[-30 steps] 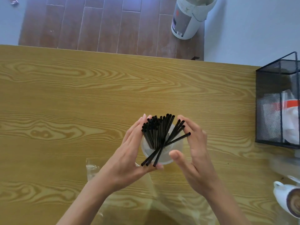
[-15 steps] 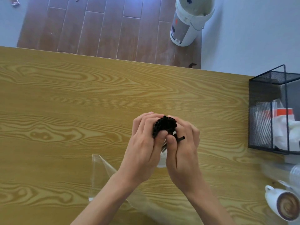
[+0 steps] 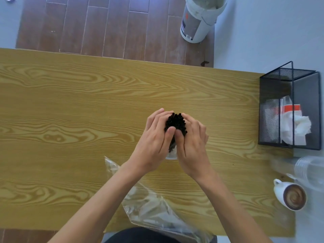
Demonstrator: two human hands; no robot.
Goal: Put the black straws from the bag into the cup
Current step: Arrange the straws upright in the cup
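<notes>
Both hands' fingers clasp black straws; cup mostly hidden

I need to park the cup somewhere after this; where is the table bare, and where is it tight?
Bare: the table left of the left hand, and the far strip beyond the black straws. Crowded: the right edge, with mesh basket, clear bottle and coffee mug. The plastic bag covers the near middle.
</notes>
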